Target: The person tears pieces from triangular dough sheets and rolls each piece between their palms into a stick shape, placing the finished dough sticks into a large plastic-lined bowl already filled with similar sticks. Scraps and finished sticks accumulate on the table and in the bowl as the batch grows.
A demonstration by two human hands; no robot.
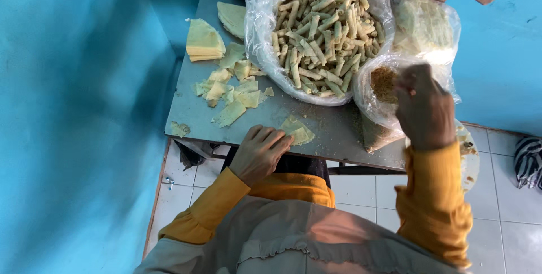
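Observation:
My left hand [258, 152] rests near the front edge of the grey table [327, 124], its fingertips on a small pale yellow wrapper piece [297, 131]. My right hand [423, 107] hovers with fingers closed over a clear plastic bag of brown crumbly filling [384, 83]; what the fingers pinch is hidden. Behind both stands a large plastic-lined bowl of rolled pastry sticks [322, 25].
Cut wrapper triangles [234, 90] lie scattered at the table's left, with stacked wrapper wedges [203, 41] behind them. A bagged stack of wrappers [426, 25] sits at the right. A blue wall [68, 110] closes the left side. White floor tiles [361, 192] lie below.

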